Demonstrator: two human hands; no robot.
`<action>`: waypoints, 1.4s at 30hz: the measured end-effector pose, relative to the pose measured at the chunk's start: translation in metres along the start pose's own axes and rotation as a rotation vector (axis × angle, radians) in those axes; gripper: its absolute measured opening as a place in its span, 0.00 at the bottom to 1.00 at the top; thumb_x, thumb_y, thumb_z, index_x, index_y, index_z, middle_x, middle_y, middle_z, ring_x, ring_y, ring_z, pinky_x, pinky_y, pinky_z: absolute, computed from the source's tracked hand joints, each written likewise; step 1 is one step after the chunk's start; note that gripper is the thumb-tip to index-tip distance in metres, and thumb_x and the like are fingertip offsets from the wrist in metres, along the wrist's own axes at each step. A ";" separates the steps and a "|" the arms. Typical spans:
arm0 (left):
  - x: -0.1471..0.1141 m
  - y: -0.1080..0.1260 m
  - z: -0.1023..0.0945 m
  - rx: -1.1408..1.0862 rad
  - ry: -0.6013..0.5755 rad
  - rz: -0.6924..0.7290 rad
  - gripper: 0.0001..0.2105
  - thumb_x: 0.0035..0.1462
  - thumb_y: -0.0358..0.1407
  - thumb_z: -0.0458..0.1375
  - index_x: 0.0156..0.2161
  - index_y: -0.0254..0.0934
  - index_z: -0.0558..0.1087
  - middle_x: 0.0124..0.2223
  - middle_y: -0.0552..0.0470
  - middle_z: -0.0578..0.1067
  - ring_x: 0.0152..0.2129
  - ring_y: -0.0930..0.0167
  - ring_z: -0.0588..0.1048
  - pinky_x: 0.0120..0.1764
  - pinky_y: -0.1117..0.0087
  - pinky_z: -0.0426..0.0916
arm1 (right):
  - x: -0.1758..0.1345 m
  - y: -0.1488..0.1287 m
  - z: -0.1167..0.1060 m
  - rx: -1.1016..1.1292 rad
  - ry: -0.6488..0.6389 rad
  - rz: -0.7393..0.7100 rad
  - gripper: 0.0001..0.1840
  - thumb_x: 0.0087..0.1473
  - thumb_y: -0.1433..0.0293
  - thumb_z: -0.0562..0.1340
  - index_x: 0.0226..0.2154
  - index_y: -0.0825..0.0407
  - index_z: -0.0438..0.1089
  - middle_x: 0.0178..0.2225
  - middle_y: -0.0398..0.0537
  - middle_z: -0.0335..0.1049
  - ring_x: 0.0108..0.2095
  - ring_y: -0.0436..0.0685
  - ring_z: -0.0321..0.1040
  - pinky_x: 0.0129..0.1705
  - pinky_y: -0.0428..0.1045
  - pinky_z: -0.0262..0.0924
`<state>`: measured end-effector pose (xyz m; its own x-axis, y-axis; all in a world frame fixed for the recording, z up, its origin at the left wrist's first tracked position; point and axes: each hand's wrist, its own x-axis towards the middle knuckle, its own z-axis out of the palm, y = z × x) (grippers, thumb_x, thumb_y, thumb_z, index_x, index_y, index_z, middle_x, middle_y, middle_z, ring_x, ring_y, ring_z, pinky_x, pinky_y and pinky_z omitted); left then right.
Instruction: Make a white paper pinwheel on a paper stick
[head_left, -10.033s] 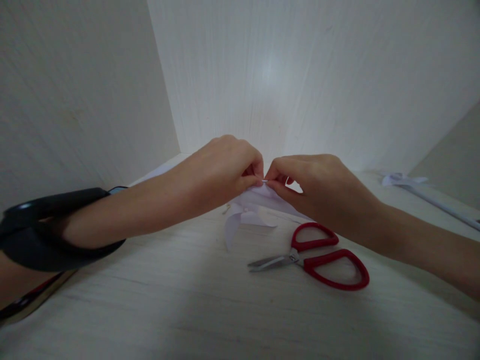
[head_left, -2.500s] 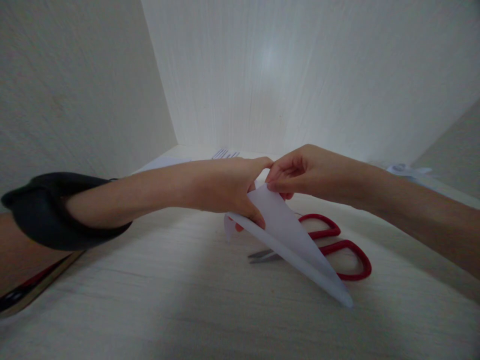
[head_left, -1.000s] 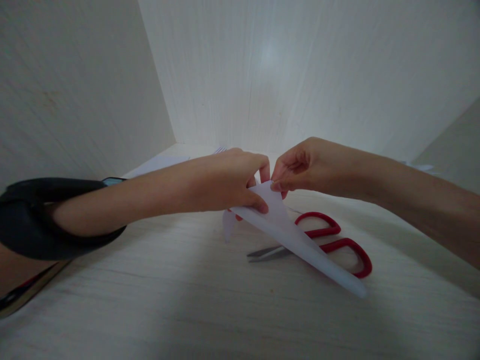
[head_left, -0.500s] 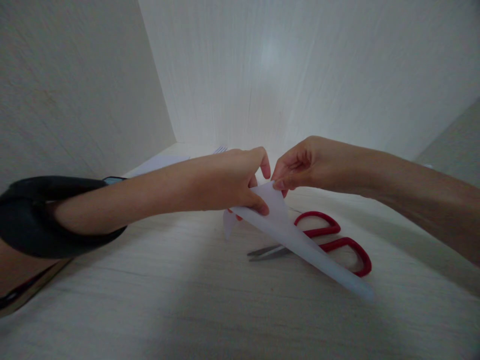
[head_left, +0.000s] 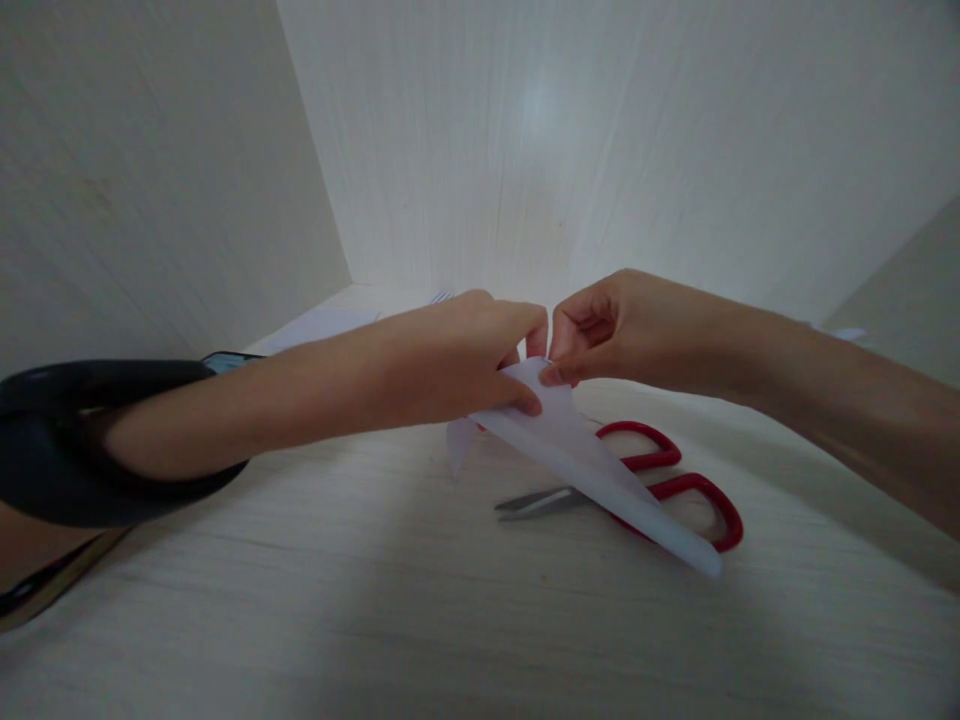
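Nearest, we see one black band (head_left: pixel 127 500) around our left forearm, cut off by the view's edge. One pair of red-handled scissors (head_left: pixel 555 499) lies on the table (head_left: pixel 420 620), its pivot hidden behind one rolled white paper (head_left: pixel 600 460). Our two hands grasp that paper's upper end: left hand (head_left: pixel 472 350), fingers mostly concealed, and right hand (head_left: pixel 622 325), pinching. Beyond, we count one half-covered scrap (head_left: pixel 456 445), one sheet (head_left: pixel 322 325) and one indistinct pale object (head_left: pixel 847 334).

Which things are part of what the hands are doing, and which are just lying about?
In use:
Paper, held by the left hand and right hand

Probably just lying about:
Scissors, partly hidden by the paper
White sheet, farther back
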<state>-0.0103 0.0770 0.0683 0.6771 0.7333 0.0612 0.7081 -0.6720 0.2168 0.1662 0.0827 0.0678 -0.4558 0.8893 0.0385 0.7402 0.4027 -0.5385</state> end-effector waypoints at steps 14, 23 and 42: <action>-0.004 0.005 -0.001 0.145 0.156 0.095 0.11 0.56 0.29 0.51 0.23 0.34 0.68 0.17 0.59 0.64 0.13 0.82 0.57 0.19 0.77 0.48 | -0.002 -0.002 -0.003 -0.108 0.015 -0.083 0.04 0.49 0.69 0.64 0.25 0.50 0.75 0.24 0.39 0.73 0.28 0.51 0.69 0.25 0.45 0.53; -0.005 -0.004 -0.002 0.151 0.224 0.074 0.11 0.54 0.29 0.50 0.25 0.33 0.72 0.19 0.57 0.68 0.16 0.79 0.60 0.23 0.73 0.48 | -0.009 -0.015 -0.002 -0.354 0.159 -0.051 0.08 0.48 0.70 0.64 0.20 0.51 0.75 0.16 0.38 0.66 0.20 0.47 0.59 0.21 0.46 0.48; -0.005 -0.003 -0.005 0.031 0.147 -0.051 0.10 0.47 0.35 0.53 0.24 0.36 0.77 0.18 0.56 0.70 0.16 0.79 0.63 0.22 0.74 0.48 | -0.008 -0.014 0.004 -0.418 0.148 -0.131 0.11 0.47 0.76 0.61 0.24 0.49 0.78 0.21 0.39 0.74 0.23 0.49 0.67 0.26 0.46 0.53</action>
<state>-0.0170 0.0757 0.0718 0.6050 0.7725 0.1929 0.7485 -0.6344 0.1929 0.1576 0.0692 0.0719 -0.5053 0.8345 0.2198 0.8309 0.5393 -0.1371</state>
